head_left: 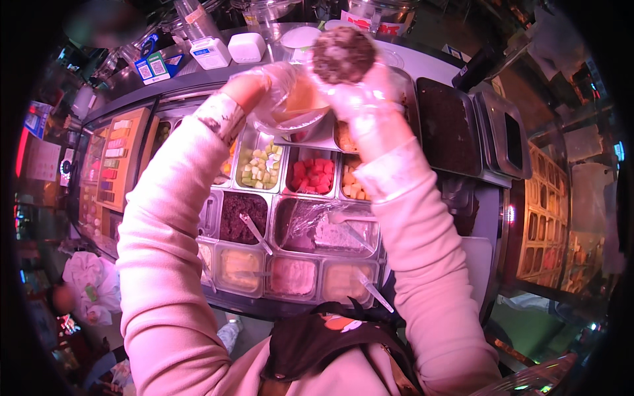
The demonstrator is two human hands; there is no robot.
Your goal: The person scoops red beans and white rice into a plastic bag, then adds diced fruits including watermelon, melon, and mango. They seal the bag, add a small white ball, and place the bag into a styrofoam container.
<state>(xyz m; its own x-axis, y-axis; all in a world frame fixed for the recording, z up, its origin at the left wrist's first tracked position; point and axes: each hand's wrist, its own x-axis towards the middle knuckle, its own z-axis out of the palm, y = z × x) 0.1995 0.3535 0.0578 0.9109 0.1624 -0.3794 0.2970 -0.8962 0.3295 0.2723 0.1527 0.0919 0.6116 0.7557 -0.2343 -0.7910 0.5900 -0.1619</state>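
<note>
My left hand point(272, 87), in a clear plastic glove, grips the side of a pale plastic bowl point(290, 125), which is tilted over the far food pans. Something light tan shows inside the bowl. To its right, my gloved right hand point(366, 92) is raised and closed on a dark brown, lumpy clump of food point(343, 55), blurred by motion. Below the hands sit metal pans of green cubes point(261, 165), red cubes point(310, 175) and orange cubes point(354, 182). A dark tray point(448, 122) lies right of my right hand.
Nearer me are a pan of dark purple mash point(243, 218), a film-covered pan point(297, 228) and tubs of yellow, pink point(293, 276) and cream paste with spatulas. A scale point(507, 135) stands at right; a white box point(247, 48) and code stand point(157, 67) at the back.
</note>
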